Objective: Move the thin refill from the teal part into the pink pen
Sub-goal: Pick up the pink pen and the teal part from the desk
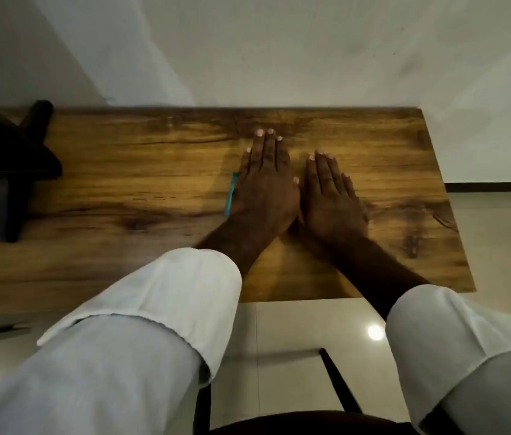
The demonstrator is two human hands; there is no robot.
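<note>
A thin teal part [231, 194] lies on the wooden table [122, 171], peeking out along the left edge of my left hand [266, 180]. That hand rests flat, palm down, fingers straight and close together, partly covering the teal part. My right hand [331, 199] lies flat beside it, palm down, with nothing in it. The two hands touch near the thumbs. No pink pen and no refill show; whatever lies under the palms is hidden.
A dark stand-like object [12, 171] sits on the table at the far left. The table's right edge [448, 199] runs close to my right hand. A white wall stands behind; tiled floor and a dark chair frame [339, 381] show below.
</note>
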